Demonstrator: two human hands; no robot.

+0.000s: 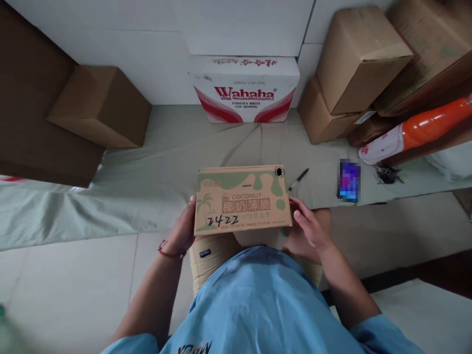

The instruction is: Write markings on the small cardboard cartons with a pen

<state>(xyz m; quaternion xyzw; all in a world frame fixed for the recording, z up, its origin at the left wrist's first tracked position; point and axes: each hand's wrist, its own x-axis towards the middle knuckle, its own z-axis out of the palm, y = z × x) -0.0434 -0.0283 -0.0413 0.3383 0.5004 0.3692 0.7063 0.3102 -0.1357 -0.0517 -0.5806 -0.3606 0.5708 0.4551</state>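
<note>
A flat cardboard box (243, 196) printed with green drips, a palm tree and "COCONUT" is in front of me at the table's near edge. "2422" is handwritten in black on its face, and there is a dark hole in its top right corner. My left hand (185, 223) grips the left side, its thumb along the edge and its other fingers hidden. On the opposite side, my right hand (311, 226) has its fingertips against the edge, with the thumb close to the lower right corner. A black and white pen (298, 179) lies just beyond the box.
A white and red Wahaha carton (247, 91) stands against the back wall. Brown boxes are stacked at right (363, 59), and another brown box (105, 105) sits at left. A phone (348, 180), keys (388, 173) and an orange and white roll (420, 128) lie at right.
</note>
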